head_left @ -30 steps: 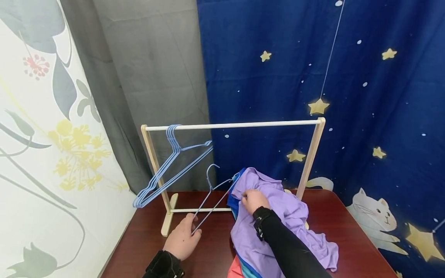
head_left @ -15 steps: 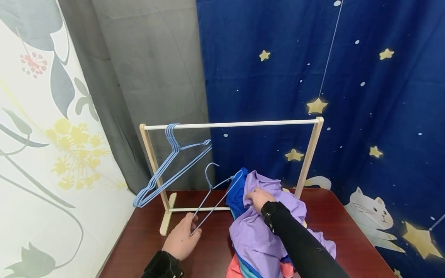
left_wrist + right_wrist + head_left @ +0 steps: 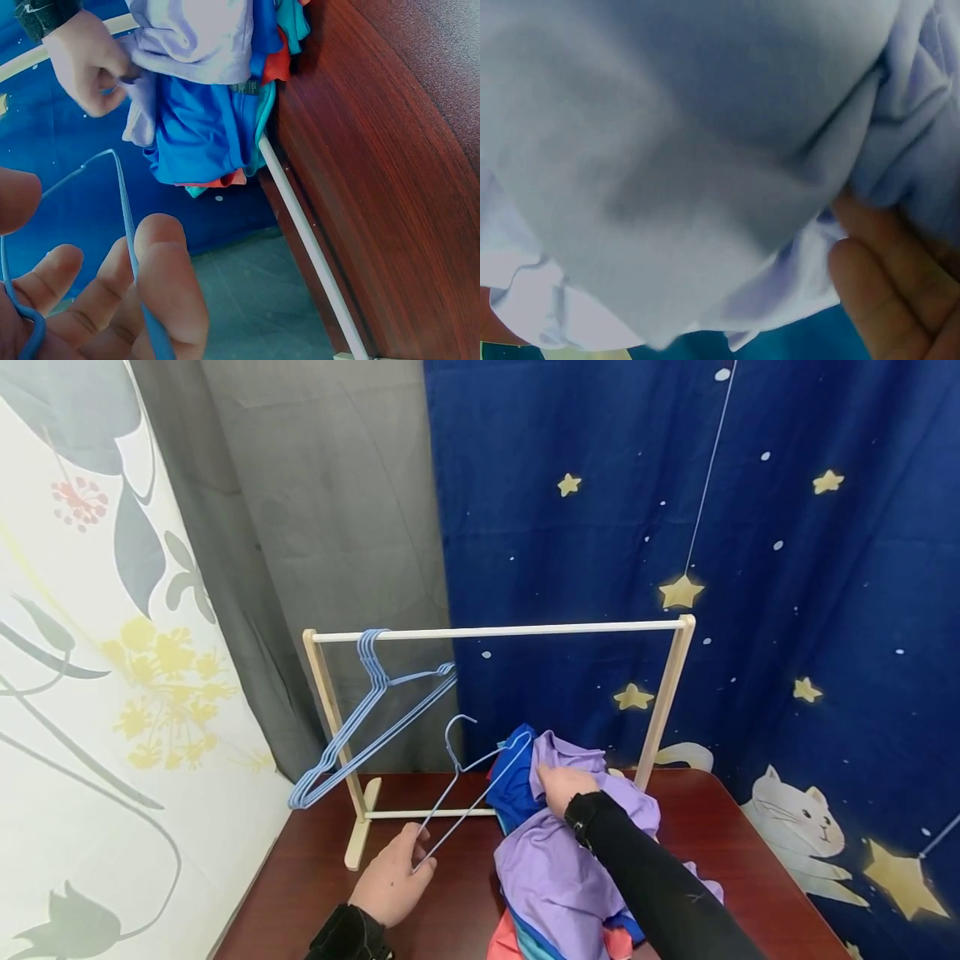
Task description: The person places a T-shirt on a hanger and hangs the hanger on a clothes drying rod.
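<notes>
My left hand (image 3: 393,881) grips 1 hanger (image 3: 468,777) above the table (image 3: 300,877). Right hand (image 3: 561,789) pinches the purple shirt (image 3: 555,868) on the pile, probably at the collar. Shirt not on hanger yet; rack (image 3: 510,630) holds only spares.

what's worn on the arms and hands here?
Both hands are bare, no gloves. The right hand comes out of a long, close-fitting black sleeve, with a black wrist strap at the cuff carrying small pale markings. The left hand has a black cuff or strap at the wrist; the rest is out of frame.
</notes>
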### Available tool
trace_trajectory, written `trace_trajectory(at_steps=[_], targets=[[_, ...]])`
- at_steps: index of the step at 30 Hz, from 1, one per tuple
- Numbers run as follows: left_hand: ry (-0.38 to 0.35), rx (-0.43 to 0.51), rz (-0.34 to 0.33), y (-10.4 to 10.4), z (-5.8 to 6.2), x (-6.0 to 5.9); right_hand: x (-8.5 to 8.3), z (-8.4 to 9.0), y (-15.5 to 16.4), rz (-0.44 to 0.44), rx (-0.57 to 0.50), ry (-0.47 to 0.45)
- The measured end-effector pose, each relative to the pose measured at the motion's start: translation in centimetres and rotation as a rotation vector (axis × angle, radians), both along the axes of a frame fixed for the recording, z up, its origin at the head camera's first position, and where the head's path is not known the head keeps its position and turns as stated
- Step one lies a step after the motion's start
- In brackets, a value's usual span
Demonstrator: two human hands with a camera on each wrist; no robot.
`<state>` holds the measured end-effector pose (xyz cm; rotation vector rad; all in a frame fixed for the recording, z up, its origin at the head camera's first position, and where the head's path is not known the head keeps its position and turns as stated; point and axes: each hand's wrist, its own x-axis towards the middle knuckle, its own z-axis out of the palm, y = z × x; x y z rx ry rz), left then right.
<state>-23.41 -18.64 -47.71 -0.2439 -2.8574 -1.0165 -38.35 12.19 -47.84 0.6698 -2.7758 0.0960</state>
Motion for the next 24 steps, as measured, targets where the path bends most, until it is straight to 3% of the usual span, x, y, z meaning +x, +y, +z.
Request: trace_trajectory(at_steps=[9, 17, 24], targets=[[0.011, 0.009, -0.060, 0.2, 0.1, 0.1, -0.7, 2.7, 2.2, -0.108, -0.246, -0.109], [-0.011, 0.054, -0.164, 0.2, 0.4, -0.1, -1.3, 3.1, 4.2, -0.238, -0.527, -0.163], [0.010, 0.064, -0.191, -0.2, 1.1, 0.2, -1.3, 3.7, 3.9, -0.310, -0.654, -0.190]])
